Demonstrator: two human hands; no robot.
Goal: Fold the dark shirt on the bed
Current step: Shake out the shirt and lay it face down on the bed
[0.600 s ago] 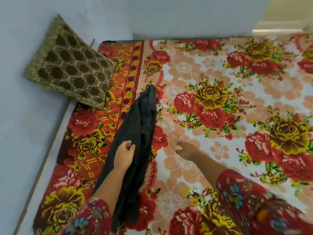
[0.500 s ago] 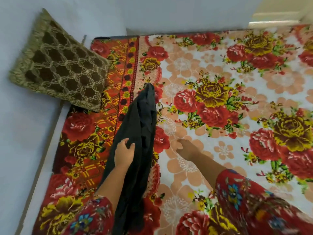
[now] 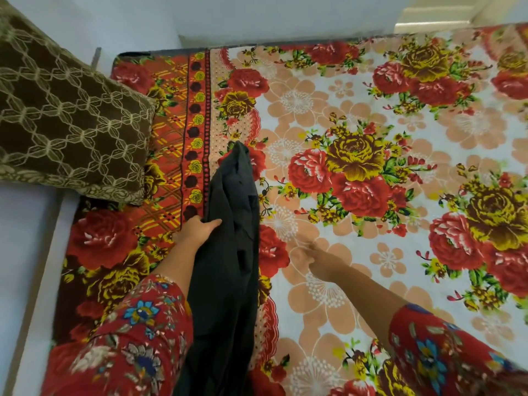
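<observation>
Your left hand (image 3: 197,231) grips bunched shirt (image 3: 228,281), thumb across cloth. Your right hand (image 3: 313,255) low over bed (image 3: 428,124), blurred; cannot tell its grip.

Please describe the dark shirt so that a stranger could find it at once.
Start from the wide floral bedsheet. Along its red-bordered left side runs a long, bunched dark cloth shirt, gripped by the left hand. It is the only plain, unpatterned fabric there.

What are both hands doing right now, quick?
Left hand: grips the dark shirt.
Right hand: blurred over the bedsheet; open or closed cannot be told.
</observation>
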